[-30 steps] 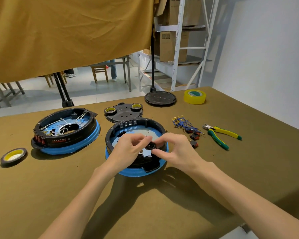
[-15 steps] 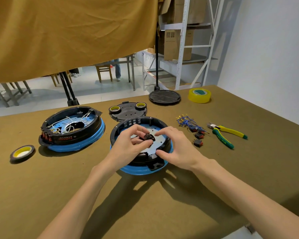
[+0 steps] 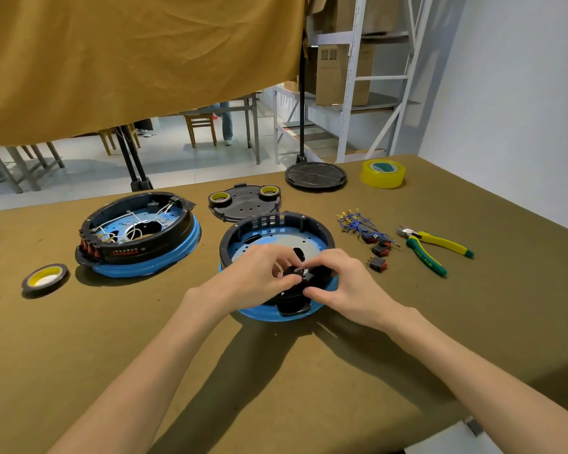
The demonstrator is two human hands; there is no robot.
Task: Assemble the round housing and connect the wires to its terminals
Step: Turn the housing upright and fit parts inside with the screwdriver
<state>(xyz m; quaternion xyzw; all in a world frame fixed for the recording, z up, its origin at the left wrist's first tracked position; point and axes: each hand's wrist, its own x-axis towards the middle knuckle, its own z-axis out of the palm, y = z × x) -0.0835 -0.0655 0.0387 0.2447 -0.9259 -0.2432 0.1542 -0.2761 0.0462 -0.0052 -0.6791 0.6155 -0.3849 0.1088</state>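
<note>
Tape roll [image 3: 45, 277] far left on table [image 3: 309, 388], then wired housing [image 3: 138, 234] — white wires inside. Centre: round housing [image 3: 277, 231], blue base, black ring. Left hand [image 3: 259, 276] and right hand [image 3: 345, 283] both pinch a small black part [image 3: 294, 273] over its near rim. Right — blue wires [image 3: 358, 222], switches [image 3: 378, 252], pliers [image 3: 433, 249].

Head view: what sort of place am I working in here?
Probably a small assembly workshop or workroom. A cloth-covered table holds round housings, loose blue wires, tape rolls and pliers; metal shelving with cardboard boxes stands behind.
</note>
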